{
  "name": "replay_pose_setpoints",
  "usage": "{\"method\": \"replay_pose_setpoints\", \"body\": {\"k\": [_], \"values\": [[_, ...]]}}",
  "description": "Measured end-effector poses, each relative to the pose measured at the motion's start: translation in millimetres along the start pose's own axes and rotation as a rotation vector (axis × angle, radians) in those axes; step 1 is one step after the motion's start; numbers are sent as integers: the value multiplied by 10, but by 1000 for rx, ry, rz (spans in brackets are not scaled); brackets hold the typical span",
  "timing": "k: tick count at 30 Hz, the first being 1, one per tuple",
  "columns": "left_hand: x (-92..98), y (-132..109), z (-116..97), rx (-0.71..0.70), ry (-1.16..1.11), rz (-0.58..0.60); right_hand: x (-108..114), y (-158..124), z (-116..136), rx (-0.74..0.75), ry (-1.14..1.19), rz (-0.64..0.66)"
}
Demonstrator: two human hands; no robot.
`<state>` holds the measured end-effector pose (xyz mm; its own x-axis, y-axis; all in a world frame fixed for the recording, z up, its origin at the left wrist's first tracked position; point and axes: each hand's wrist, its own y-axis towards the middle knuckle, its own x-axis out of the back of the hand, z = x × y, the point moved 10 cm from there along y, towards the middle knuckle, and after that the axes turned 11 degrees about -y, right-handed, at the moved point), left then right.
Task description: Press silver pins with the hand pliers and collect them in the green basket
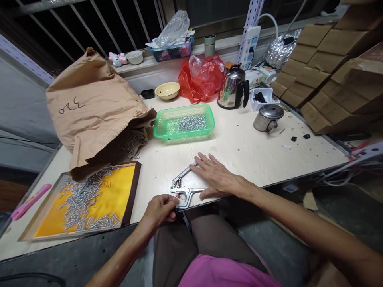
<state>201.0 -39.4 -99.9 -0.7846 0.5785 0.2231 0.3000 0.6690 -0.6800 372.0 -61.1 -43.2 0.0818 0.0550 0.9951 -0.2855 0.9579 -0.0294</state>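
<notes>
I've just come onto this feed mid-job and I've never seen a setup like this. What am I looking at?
There is no robot here, just a person's bare hands. The one picture comes from a camera worn on their head, looking forward and down at a pale table.

The right hand is spread across the two handles of a metal hand tool. The left hand has its fingertips together at the tool's other end; whether they pinch something small, I can't tell.

To the left, a yellow-bottomed tray holds many small metal pieces, with a brown paper bag behind. Beyond the tool, a green basket holds more. Farther back are a kettle and a lidded metal mug.
</notes>
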Motion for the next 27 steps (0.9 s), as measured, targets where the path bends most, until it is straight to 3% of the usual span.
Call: {"method": "replay_pose_setpoints", "body": {"k": [5, 11, 23, 25, 27], "values": [[11, -13, 26, 11, 0, -8, 33, 103, 5, 33, -12, 34], [25, -15, 36, 9, 3, -27, 141, 16, 79, 28, 27, -53], [63, -44, 94, 24, -32, -19, 64, -70, 102, 4, 109, -49], [110, -103, 41, -50, 42, -56, 55, -75, 99, 1, 112, -52], [163, -204, -168, -259, 208, -151, 54, -74, 101, 1, 114, -52]]}}
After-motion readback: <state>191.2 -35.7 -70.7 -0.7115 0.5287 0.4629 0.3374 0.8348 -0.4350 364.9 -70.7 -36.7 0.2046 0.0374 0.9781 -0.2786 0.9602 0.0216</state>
